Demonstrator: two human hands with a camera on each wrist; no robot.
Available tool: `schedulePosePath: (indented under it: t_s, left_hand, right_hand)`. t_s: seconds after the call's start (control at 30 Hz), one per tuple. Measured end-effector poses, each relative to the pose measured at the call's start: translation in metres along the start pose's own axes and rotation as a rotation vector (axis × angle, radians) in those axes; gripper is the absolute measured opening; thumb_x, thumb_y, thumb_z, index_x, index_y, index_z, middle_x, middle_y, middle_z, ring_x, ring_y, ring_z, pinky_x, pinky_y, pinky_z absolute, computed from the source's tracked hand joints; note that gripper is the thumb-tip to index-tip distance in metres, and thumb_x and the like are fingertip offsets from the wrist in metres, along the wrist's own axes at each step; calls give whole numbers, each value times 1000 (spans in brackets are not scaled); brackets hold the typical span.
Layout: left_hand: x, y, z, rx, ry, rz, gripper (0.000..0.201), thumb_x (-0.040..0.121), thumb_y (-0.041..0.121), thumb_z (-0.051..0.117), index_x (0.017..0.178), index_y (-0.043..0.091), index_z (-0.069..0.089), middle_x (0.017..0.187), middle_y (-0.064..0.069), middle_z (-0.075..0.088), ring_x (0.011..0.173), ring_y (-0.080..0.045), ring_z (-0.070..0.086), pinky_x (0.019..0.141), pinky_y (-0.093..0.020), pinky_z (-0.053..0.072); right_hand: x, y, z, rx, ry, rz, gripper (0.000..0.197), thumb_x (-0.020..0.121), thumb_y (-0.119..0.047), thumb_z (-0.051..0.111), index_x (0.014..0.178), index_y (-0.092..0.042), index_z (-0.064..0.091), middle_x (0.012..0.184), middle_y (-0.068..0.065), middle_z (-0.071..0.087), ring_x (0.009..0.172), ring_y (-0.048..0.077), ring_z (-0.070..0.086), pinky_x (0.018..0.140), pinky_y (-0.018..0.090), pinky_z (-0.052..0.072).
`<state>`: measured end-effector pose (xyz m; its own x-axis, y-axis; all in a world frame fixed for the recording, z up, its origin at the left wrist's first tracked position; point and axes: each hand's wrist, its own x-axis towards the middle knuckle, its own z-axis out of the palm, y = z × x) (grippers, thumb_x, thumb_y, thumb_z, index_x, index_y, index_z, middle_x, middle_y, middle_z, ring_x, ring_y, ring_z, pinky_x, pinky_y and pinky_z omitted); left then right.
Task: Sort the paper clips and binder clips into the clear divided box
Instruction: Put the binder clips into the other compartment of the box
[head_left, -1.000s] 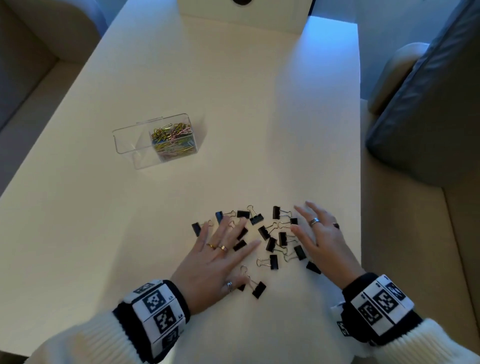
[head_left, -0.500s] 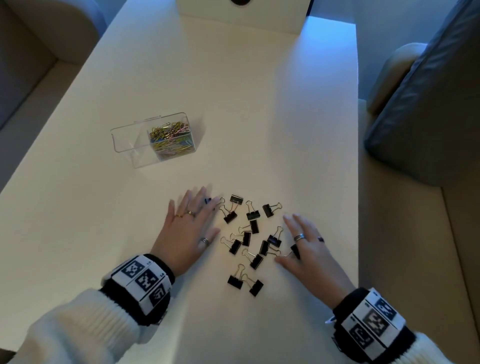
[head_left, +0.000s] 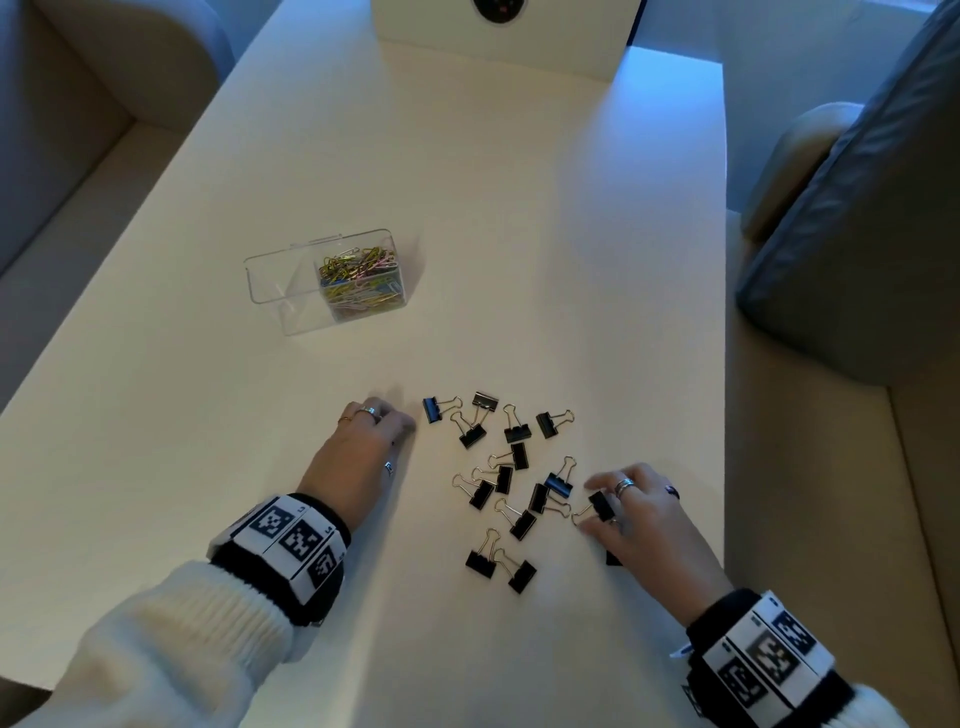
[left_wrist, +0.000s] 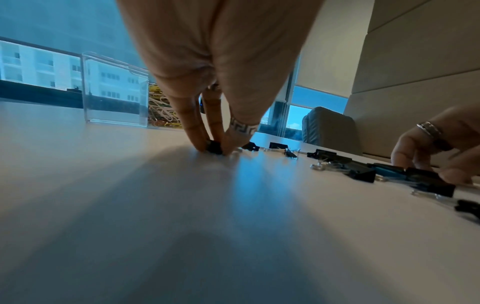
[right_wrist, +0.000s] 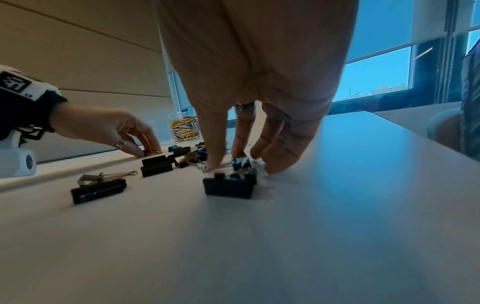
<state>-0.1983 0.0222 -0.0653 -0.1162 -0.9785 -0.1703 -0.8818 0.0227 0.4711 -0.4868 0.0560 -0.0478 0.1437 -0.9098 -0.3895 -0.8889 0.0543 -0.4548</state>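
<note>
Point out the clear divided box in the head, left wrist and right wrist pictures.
Head: clear divided box sits left of centre, beyond the left hand.
Left wrist: left of centre, partly behind the fingers.
Right wrist: small, far back, only partly visible beside the thumb.
Shared landmark: the coloured paper clips in its right compartment.

The right hand (right_wrist: 249, 86) reaches down, its fingertips (right_wrist: 214, 164) pinching a small binder clip (right_wrist: 241, 162); another black clip (right_wrist: 228, 187) lies in front; the left hand (right_wrist: 109, 129) touches the table (right_wrist: 337, 205).
</note>
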Motion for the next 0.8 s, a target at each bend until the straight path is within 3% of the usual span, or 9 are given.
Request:
schedulePosePath:
  t_s: [0.07, 0.13, 0.23, 0.3, 0.37, 0.43, 0.57, 0.7, 0.8]
  left_hand:
    - [0, 0, -4, -120, 32, -30, 37, 78, -6, 56, 111, 10, 62, 112, -10, 55, 103, -28, 51, 84, -37, 48]
    - [-1, 1, -11, -294, 85, -104, 35, 79, -4, 59, 110, 12, 62, 104, -9, 60, 94, -23, 56, 84, -28, 48]
    - [-4, 7, -26, -852, -10, -351, 29, 86, -5, 53, 108, 13, 59, 89, -5, 64, 79, -16, 59, 67, -11, 51]
    - [-5, 11, -33, -1197, -128, -509, 26, 90, -5, 46, 110, 8, 57, 83, -7, 62, 76, -16, 57, 62, -15, 56]
    - [-4, 14, -37, -1374, -209, -606, 25, 92, -4, 39, 106, 5, 58, 75, -7, 59, 70, -17, 55, 62, -22, 58]
    - [0, 16, -39, -1510, -243, -650, 28, 91, -4, 33, 102, 0, 59, 69, -7, 54, 67, -19, 58, 63, -27, 59]
    - [1, 26, -35, -1670, -345, -685, 29, 91, 11, 35, 99, -3, 59, 66, -11, 61, 60, -24, 66, 64, -32, 60]
    - [-3, 45, -19, -1664, -577, -637, 38, 82, 27, 45, 101, -1, 63, 85, -17, 69, 81, -29, 70, 77, -36, 57]
    - [-8, 64, -9, -1686, -680, -612, 35, 93, 25, 36, 98, 3, 64, 91, -15, 68, 79, -24, 69, 71, -32, 59]
  right_hand:
    - [-5, 0, -4, -78, -62, 21, 52, 75, -45, 68, 119, -31, 46, 115, -7, 38, 113, 11, 36, 87, 24, 43]
    - [-11, 1, -5, -88, -109, 44, 59, 71, -45, 72, 119, -33, 41, 113, -9, 34, 109, 10, 35, 86, 25, 43]
    - [-16, 4, -2, 19, -98, 81, 54, 74, -28, 74, 117, -31, 41, 110, -10, 37, 97, 9, 43, 87, 26, 46]
    - [-16, 6, -2, 96, -93, 97, 43, 77, -17, 71, 108, -33, 45, 99, -10, 43, 82, 9, 45, 84, 30, 50]
    - [-16, 6, -1, 128, -84, 95, 43, 76, -11, 69, 102, -35, 45, 90, -10, 44, 77, 9, 44, 79, 27, 50]
    - [-18, 6, 0, 139, -62, 82, 48, 76, -6, 65, 104, -37, 41, 92, -7, 43, 80, 8, 46, 73, 17, 45]
    - [-21, -7, 0, 181, -8, 20, 54, 76, -3, 65, 107, -39, 39, 101, -7, 41, 92, 6, 47, 75, 15, 44]
    - [-16, -55, -5, 383, 196, -252, 53, 71, -5, 72, 103, -38, 47, 100, -10, 47, 90, -1, 51, 77, 10, 46]
    - [-7, -92, 1, 438, 245, -421, 46, 71, -7, 71, 106, -30, 52, 101, -8, 49, 93, 4, 55, 79, 13, 48]
